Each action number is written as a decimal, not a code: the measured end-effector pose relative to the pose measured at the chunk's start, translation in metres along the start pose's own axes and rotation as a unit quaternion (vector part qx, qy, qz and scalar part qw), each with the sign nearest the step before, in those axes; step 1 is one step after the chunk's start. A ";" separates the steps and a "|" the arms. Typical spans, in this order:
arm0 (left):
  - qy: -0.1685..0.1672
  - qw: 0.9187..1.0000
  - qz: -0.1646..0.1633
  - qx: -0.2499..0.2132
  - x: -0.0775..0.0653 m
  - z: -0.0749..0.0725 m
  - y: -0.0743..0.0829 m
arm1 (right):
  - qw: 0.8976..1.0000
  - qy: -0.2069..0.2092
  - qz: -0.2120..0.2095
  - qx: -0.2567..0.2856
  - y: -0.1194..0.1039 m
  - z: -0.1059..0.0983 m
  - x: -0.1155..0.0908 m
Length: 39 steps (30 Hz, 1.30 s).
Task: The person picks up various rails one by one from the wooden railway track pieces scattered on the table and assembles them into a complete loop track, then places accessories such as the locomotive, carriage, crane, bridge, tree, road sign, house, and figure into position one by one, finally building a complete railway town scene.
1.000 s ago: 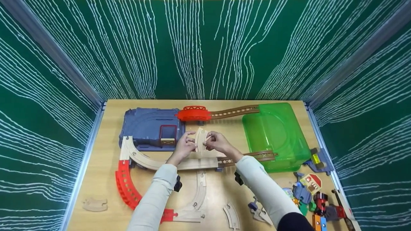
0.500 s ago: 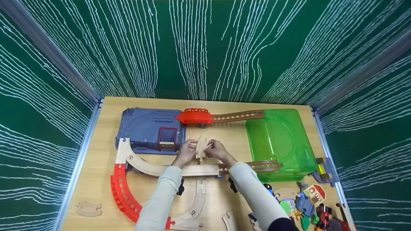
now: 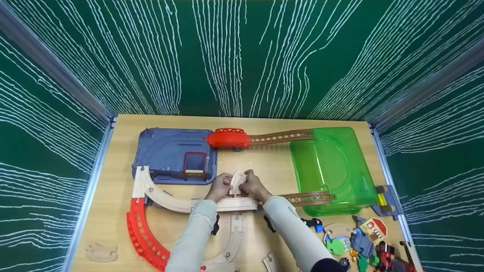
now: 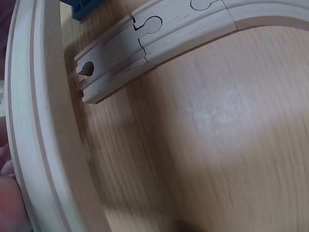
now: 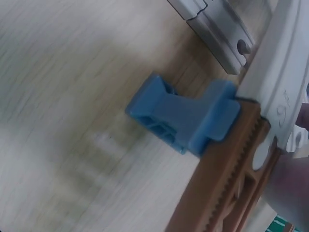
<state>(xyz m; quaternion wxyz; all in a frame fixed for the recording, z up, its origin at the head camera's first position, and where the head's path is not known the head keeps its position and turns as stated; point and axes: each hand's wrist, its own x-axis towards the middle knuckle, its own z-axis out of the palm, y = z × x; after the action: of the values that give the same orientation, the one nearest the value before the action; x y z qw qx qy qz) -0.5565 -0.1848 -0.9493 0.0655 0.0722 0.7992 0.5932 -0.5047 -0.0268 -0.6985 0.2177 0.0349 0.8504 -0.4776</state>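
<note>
Nearest you, the low track (image 3: 236, 224) has its socket end (image 4: 107, 65) toward the raised track (image 3: 237, 204); just beyond, your left hand (image 3: 220, 186) and right hand (image 3: 255, 185) pinch the curved piece (image 3: 236, 183), peg (image 3: 236, 195) toward you. You seem to be lining up a join, which likely calls for easing the peg underneath.
</note>
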 end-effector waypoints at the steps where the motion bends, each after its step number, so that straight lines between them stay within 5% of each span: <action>1: 0.000 1.000 0.001 0.012 0.008 0.007 -0.031 | 1.000 -0.001 -0.001 -0.017 0.000 0.001 0.000; 3: -0.005 1.000 0.002 0.030 0.013 0.012 -0.055 | 0.999 -0.006 -0.004 -0.040 0.000 0.003 0.000; 4: -0.014 0.999 -0.019 0.046 0.011 0.010 -0.047 | 0.999 -0.007 -0.005 -0.049 0.001 0.004 0.000; 5: -0.019 0.998 -0.030 0.058 0.006 0.007 -0.030 | 0.998 -0.007 -0.006 -0.059 0.001 0.005 0.000; 8: -0.023 0.994 -0.063 0.086 -0.024 -0.016 0.086 | 0.998 -0.006 -0.008 -0.069 0.003 0.005 0.000; 11: -0.020 0.990 -0.089 0.110 -0.035 -0.023 0.132 | 0.997 0.000 -0.006 -0.072 0.004 0.006 0.001; 14: -0.012 0.992 -0.079 0.102 -0.032 -0.019 0.121 | 0.998 -0.002 -0.001 -0.061 0.004 0.006 0.002; 20: -0.004 0.993 -0.062 0.102 -0.018 -0.007 0.067 | 0.999 -0.012 0.005 -0.046 0.004 0.005 0.003; 23: -0.014 0.990 -0.070 0.120 -0.015 -0.006 0.063 | 0.998 -0.013 0.004 -0.054 0.003 0.005 0.003; 29: -0.005 0.993 -0.032 0.118 -0.009 -0.003 0.041 | 0.998 -0.004 0.014 -0.066 0.010 0.009 0.014; 32: 0.002 0.995 -0.027 0.093 -0.006 0.000 0.032 | 0.997 0.009 -0.049 -0.055 0.057 0.023 0.045; 33: -0.001 0.995 -0.047 0.093 -0.013 -0.006 0.057 | 0.997 0.005 -0.050 -0.052 0.065 0.025 0.050; 36: -0.014 0.990 -0.098 0.097 -0.023 -0.013 0.099 | 0.998 0.004 -0.032 -0.048 0.077 0.032 0.060; 37: -0.009 0.993 -0.081 0.091 -0.026 -0.015 0.109 | 0.998 0.001 -0.017 -0.054 0.062 0.027 0.049; 39: -0.013 0.991 -0.103 0.085 -0.032 -0.020 0.135 | 0.997 -0.003 0.013 -0.070 0.031 0.017 0.030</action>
<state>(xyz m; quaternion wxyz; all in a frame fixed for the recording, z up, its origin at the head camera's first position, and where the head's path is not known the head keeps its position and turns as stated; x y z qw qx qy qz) -0.5237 -0.1710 -0.8136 0.1301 0.0030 0.8490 0.5121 -0.5173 -0.0286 -0.7429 0.2283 0.0295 0.8807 -0.4140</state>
